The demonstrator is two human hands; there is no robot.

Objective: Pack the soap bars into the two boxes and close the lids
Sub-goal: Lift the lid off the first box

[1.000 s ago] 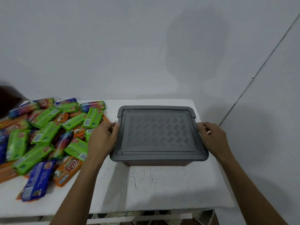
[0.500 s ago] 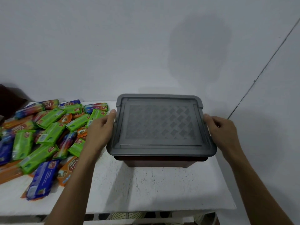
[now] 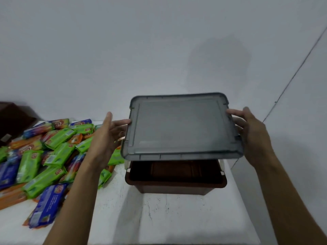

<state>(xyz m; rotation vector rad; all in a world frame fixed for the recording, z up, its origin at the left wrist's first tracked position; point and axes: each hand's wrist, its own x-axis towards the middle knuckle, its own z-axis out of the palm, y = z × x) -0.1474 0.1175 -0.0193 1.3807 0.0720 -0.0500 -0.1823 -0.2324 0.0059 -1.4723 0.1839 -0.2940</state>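
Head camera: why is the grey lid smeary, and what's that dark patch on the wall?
Head view: the grey plastic lid is motion-blurred, its texture smeared; same head view: the dark patch on the white wall is likely a soft-edged shadow.

A plain indoor room, perhaps a spare corner of a home or a small storeroom; which one cannot be told. Bare white walls (image 3: 123,50) meet at a corner seam (image 3: 292,76). A small white bench (image 3: 159,218) with scuffed, cracked paint carries a loose heap of wrapped soap bars (image 3: 53,152) and a brown plastic box (image 3: 175,186)
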